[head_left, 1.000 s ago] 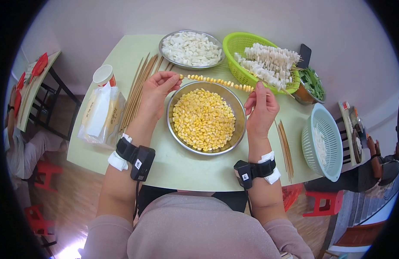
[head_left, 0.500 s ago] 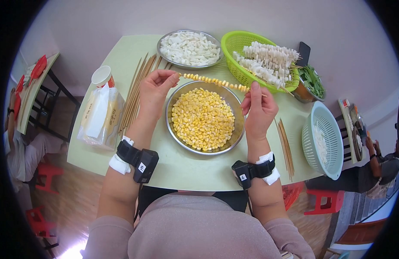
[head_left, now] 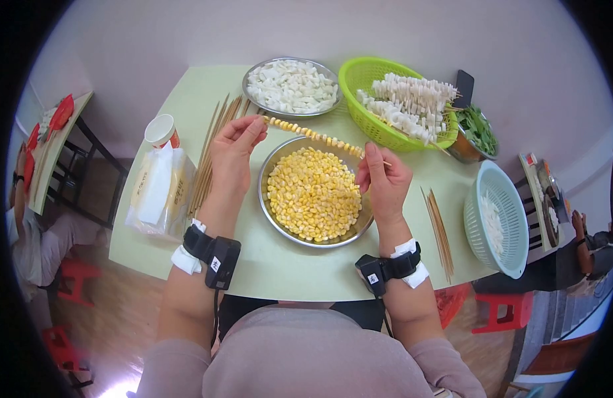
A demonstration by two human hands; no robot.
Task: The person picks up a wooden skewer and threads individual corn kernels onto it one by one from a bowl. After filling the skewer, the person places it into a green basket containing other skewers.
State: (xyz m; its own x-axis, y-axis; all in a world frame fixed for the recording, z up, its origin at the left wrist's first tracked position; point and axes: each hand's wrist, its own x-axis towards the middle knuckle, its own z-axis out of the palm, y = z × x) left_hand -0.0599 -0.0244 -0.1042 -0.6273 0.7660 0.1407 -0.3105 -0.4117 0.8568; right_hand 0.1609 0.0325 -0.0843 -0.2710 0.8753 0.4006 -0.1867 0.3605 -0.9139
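Note:
A skewer threaded with yellow corn kernels (head_left: 313,134) is held between both hands above the far rim of a steel bowl of loose kernels (head_left: 313,194). My left hand (head_left: 234,149) pinches its left end, which sits higher. The right end is in the closed fingers of my right hand (head_left: 384,179), with a bare stick tip poking out past the thumb. Bare wooden skewers (head_left: 210,156) lie beside my left forearm, and a smaller bundle (head_left: 438,232) lies right of my right forearm.
At the back are a steel dish of white pieces (head_left: 292,86) and a green basket (head_left: 366,119) with white skewers. A blue basket (head_left: 495,219), leafy greens (head_left: 477,131) and a phone (head_left: 463,88) are at right; a tissue pack (head_left: 159,192) and paper cup (head_left: 161,131) at left. People sit at both sides.
My right hand has moved left and slightly down, so the corn skewer slants more. My left hand has shifted slightly and still holds its end. The view has tilted a little.

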